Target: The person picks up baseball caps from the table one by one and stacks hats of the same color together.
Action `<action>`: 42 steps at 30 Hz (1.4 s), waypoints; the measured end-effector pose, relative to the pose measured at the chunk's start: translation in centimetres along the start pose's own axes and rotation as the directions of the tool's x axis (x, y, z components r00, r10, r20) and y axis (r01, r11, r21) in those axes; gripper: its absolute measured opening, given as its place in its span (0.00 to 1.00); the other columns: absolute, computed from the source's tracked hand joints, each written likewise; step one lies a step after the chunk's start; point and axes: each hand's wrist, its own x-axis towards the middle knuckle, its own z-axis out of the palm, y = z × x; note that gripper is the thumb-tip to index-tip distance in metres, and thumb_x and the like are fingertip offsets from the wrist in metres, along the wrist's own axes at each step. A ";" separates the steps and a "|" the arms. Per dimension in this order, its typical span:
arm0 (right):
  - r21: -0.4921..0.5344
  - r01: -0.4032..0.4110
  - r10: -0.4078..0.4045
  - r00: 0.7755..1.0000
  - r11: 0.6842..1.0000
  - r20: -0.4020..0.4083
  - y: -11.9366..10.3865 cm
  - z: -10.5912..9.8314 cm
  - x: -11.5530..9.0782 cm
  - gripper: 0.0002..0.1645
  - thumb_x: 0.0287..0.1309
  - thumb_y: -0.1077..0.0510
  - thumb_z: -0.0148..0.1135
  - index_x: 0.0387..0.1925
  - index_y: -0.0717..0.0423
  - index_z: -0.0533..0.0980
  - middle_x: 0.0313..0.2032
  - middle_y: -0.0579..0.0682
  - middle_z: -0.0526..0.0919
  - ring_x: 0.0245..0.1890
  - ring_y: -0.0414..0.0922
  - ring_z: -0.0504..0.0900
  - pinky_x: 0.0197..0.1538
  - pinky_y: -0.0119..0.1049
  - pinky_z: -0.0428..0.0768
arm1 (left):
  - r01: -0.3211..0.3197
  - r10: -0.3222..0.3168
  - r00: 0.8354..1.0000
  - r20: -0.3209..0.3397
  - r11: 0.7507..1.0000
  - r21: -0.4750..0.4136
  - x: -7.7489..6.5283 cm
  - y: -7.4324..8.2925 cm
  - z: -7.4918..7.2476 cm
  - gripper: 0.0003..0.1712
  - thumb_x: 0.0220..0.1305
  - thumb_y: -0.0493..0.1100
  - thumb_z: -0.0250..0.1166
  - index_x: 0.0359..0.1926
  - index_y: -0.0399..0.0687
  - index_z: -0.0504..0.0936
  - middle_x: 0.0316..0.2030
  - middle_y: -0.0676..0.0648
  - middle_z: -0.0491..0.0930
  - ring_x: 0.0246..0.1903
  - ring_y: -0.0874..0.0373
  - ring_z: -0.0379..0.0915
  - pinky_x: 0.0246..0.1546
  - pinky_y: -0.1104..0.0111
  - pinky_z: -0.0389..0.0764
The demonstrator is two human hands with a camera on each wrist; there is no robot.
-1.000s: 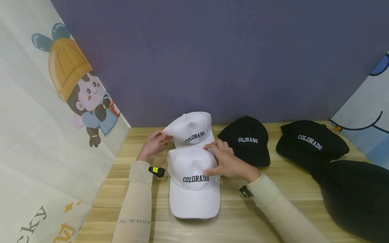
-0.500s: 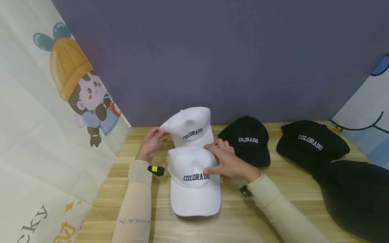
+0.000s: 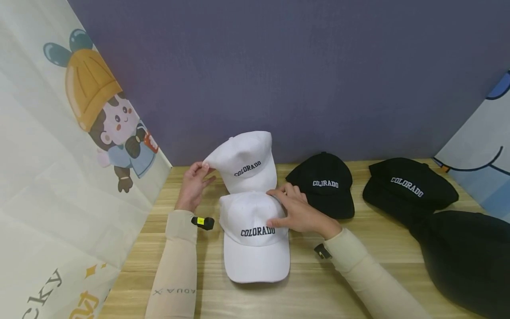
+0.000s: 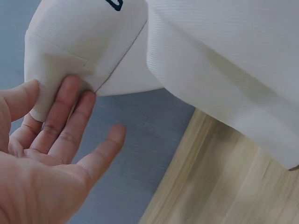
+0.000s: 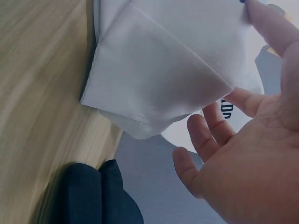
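A plain blue-grey wall (image 3: pixel 299 79) rises behind a wooden table (image 3: pixel 311 288) with streaked grain, between a whitish left panel (image 3: pixel 32 155) printed with a cartoon figure (image 3: pixel 118 119) in an orange hat (image 3: pixel 89 84) and a pale right panel (image 3: pixel 480 133) bearing blue shapes (image 3: pixel 501 86).

A makeshift display or recording booth, its wider building hidden: a wood-grain tabletop (image 3: pixel 311 288) is enclosed by a plain slate-blue panel (image 3: pixel 299 79) at the far side, a cartoon-printed sheet (image 3: pixel 40 155) left and a cartoon-printed panel (image 3: pixel 482 137) right.
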 end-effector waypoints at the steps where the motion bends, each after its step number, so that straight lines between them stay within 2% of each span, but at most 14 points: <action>1: 0.001 -0.003 0.003 1.000 1.000 0.003 0.0 0.0 0.0 0.50 0.53 0.36 0.75 0.72 0.49 0.68 0.58 0.53 0.67 0.55 0.49 0.62 0.51 0.44 0.59 | -0.009 0.009 1.000 -0.004 1.000 -0.009 0.0 0.1 0.0 0.06 0.79 0.45 0.54 0.44 0.50 0.74 0.43 0.58 0.82 0.66 0.43 0.70 0.69 0.49 0.71; 9: 0.008 -0.013 0.013 1.000 1.000 0.006 0.1 0.1 0.1 0.48 0.54 0.36 0.75 0.72 0.46 0.67 0.53 0.50 0.67 0.52 0.47 0.61 0.50 0.42 0.58 | -0.085 0.081 0.995 -0.057 0.994 -0.063 -0.3 0.8 0.0 0.06 0.76 0.47 0.56 0.43 0.52 0.75 0.44 0.58 0.83 0.53 0.60 0.77 0.69 0.48 0.71; 15: 0.010 -0.016 0.016 1.000 1.000 0.006 0.1 0.1 0.0 0.48 0.55 0.35 0.74 0.72 0.44 0.67 0.53 0.49 0.67 0.52 0.47 0.62 0.50 0.43 0.58 | -0.128 0.118 0.987 -0.106 0.987 -0.097 -0.6 1.5 0.1 0.07 0.76 0.49 0.56 0.43 0.52 0.76 0.43 0.57 0.84 0.51 0.60 0.78 0.68 0.48 0.71; 21: 0.004 -0.020 0.020 1.000 1.000 0.004 0.2 0.2 0.0 0.48 0.54 0.35 0.74 0.72 0.45 0.67 0.52 0.50 0.67 0.51 0.47 0.62 0.49 0.43 0.58 | -0.173 0.149 0.978 -0.147 0.971 -0.168 -0.6 1.9 0.2 0.07 0.77 0.46 0.55 0.42 0.51 0.76 0.41 0.56 0.83 0.49 0.61 0.77 0.68 0.50 0.72; 29: 0.003 -0.018 0.018 1.000 1.000 0.005 0.2 0.2 0.0 0.50 0.55 0.36 0.74 0.73 0.48 0.67 0.53 0.51 0.68 0.52 0.48 0.62 0.50 0.43 0.58 | -0.228 0.177 0.956 -0.232 0.950 -0.215 -0.7 2.3 0.2 0.07 0.77 0.45 0.56 0.43 0.50 0.78 0.43 0.54 0.83 0.47 0.60 0.78 0.53 0.65 0.80; 37: 0.008 -0.018 0.018 1.000 1.000 0.011 0.2 0.2 0.0 0.50 0.55 0.35 0.73 0.74 0.47 0.66 0.56 0.51 0.68 0.53 0.48 0.62 0.50 0.43 0.58 | -0.265 0.192 0.941 -0.277 0.930 -0.255 -1.0 3.2 -0.1 0.06 0.76 0.45 0.58 0.43 0.49 0.78 0.45 0.52 0.79 0.46 0.60 0.76 0.54 0.66 0.81; 42: 0.007 -0.016 0.016 1.000 1.000 0.009 0.2 0.2 0.0 0.50 0.55 0.35 0.73 0.74 0.47 0.66 0.56 0.51 0.68 0.53 0.48 0.62 0.50 0.43 0.58 | -0.286 0.191 0.930 -0.313 0.912 -0.295 -1.1 3.9 -0.2 0.06 0.76 0.43 0.58 0.44 0.48 0.80 0.44 0.51 0.79 0.43 0.60 0.76 0.47 0.68 0.82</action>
